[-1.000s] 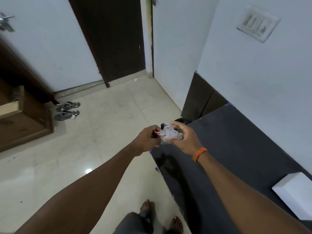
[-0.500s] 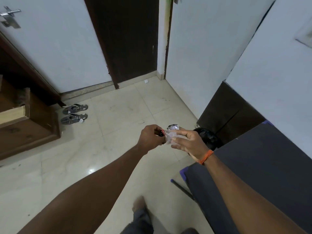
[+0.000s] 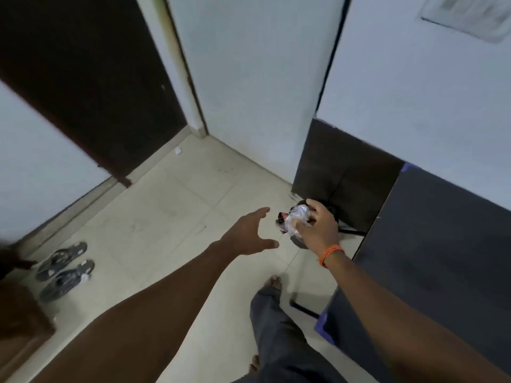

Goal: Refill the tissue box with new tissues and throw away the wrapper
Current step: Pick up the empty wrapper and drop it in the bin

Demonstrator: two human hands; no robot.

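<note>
2 bare arms reach forward over a pale tiled floor (image 3: 166,217). The right hand (image 3: 318,230) grips 1 crumpled clear wrapper (image 3: 297,218), fingers curled round it, with a small red mark showing at the wrapper's left edge. That hand carries 1 orange band (image 3: 330,254) at the wrist. The wrapper is held directly above 1 dark bin (image 3: 329,214), which sits on the floor against a dark panel (image 3: 340,172) at the foot of the wall; most of the bin is hidden behind the hand, so its shape is hard to tell. The left hand (image 3: 249,236) is spread with fingers apart and holds nothing; it is just left of the wrapper and not touching it.

To the right, 1 dark tabletop (image 3: 442,258) runs along the wall, and its near corner shows a blue edge. Below the arms, 1 leg in dark trousers (image 3: 279,335) steps forward and 2 bare feet show, 1 ahead near the middle of the floor, 1 lower down. At the left, 2 grey sandals (image 3: 65,269) lie side by side on the floor beside a brown wooden piece. 1 dark door (image 3: 91,78) stands in the far wall, and 1 blurred switch plate (image 3: 467,15) is at the upper right.
</note>
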